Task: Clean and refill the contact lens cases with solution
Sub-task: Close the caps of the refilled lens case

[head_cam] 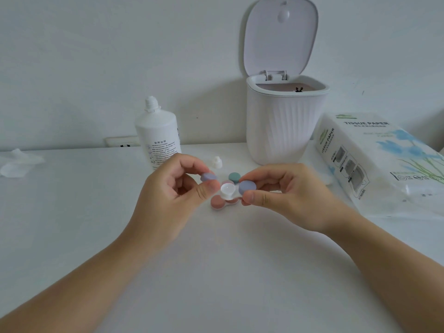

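A white table (pixel 96 236) fills the lower view, set against a pale wall. At the back stands a ribbed white bin (pixel 283 126) with its lid (pixel 280 37) swung up. A tissue pack (pixel 374 162) lies to the right of the bin. Left of the bin stands the solution bottle (pixel 158 138), uncapped, with its small white cap (pixel 216 162) on the table just beside it. A crumpled tissue (pixel 19 162) lies at the far left edge.

The left hand (pixel 168 195) pinches a loose purple lid (pixel 208 177) between thumb and curled fingers. The right hand (pixel 286 195) pinches the purple case (pixel 236 188) at its capped end; the other well is open and white. Under it, on the table, lie a pink case (pixel 217 202) and a green one (pixel 234 176), both capped.
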The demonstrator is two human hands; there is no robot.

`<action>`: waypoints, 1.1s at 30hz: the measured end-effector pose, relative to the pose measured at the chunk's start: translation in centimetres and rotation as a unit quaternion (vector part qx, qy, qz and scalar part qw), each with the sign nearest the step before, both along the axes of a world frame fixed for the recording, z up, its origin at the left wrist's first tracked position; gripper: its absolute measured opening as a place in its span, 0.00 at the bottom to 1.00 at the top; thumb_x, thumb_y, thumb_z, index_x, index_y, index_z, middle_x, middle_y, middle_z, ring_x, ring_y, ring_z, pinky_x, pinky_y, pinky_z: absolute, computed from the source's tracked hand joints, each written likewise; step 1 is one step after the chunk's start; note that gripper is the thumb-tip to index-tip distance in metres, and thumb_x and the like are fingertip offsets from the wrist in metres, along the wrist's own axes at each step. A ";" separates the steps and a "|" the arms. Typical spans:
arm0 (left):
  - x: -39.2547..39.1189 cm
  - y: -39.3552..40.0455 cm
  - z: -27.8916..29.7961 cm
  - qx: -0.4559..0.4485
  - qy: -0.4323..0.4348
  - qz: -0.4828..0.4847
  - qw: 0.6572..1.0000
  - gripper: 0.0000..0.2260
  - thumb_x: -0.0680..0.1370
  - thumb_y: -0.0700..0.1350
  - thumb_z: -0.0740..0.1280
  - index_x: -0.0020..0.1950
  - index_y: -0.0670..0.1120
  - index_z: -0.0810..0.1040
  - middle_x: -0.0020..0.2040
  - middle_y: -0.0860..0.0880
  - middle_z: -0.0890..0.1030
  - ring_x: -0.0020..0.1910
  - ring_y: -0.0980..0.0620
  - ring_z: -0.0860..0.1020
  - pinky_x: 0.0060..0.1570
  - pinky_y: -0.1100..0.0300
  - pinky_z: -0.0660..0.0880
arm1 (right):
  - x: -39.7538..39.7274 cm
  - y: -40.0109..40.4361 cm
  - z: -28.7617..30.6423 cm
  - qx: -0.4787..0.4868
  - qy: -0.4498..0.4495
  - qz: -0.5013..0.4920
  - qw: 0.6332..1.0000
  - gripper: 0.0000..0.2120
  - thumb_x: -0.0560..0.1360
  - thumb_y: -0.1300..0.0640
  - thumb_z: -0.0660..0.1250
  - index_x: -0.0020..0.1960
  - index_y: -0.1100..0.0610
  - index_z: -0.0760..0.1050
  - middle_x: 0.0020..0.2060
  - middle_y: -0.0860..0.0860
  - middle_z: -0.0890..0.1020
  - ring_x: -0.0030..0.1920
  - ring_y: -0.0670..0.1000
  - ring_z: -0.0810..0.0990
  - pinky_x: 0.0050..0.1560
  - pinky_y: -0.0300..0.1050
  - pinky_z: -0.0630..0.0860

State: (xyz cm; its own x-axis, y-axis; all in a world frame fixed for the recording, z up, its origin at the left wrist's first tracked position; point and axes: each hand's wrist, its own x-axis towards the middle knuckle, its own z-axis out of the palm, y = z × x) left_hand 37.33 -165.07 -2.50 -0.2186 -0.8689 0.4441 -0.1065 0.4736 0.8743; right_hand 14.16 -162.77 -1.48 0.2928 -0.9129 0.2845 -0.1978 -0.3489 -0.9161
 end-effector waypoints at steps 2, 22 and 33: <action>-0.2 0.2 0.0 0.008 0.002 -0.015 1.000 0.12 0.68 0.58 0.76 0.46 0.56 0.80 0.43 0.47 0.85 0.32 0.49 0.71 0.31 0.57 0.68 | 0.1 0.0 0.0 0.000 0.003 0.001 1.000 0.09 0.70 0.49 0.77 0.49 0.42 0.85 0.43 0.45 0.88 0.45 0.45 0.87 0.49 0.34 0.79; -0.1 0.4 0.6 0.019 -0.080 -0.058 0.995 0.08 0.70 0.47 0.75 0.47 0.58 0.85 0.48 0.57 0.86 0.37 0.53 0.77 0.36 0.62 0.74 | 0.1 -0.1 -0.5 -0.011 0.008 0.002 1.000 0.09 0.73 0.53 0.76 0.53 0.50 0.84 0.46 0.48 0.88 0.46 0.48 0.87 0.51 0.37 0.80; -0.3 1.0 0.6 0.034 -0.068 -0.091 0.993 0.14 0.67 0.53 0.77 0.52 0.57 0.86 0.49 0.52 0.86 0.39 0.51 0.79 0.38 0.58 0.76 | 0.3 0.1 -0.3 -0.013 0.011 0.002 1.000 0.08 0.73 0.55 0.76 0.52 0.51 0.84 0.45 0.49 0.88 0.46 0.49 0.87 0.52 0.40 0.81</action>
State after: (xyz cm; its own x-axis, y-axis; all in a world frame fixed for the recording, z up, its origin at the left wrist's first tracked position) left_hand 37.04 -164.06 -1.93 -0.4279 -0.8368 0.3415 -0.1439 0.4361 0.8883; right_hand 14.48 -162.71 -1.82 0.3022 -0.9042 0.3019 -0.2159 -0.3734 -0.9022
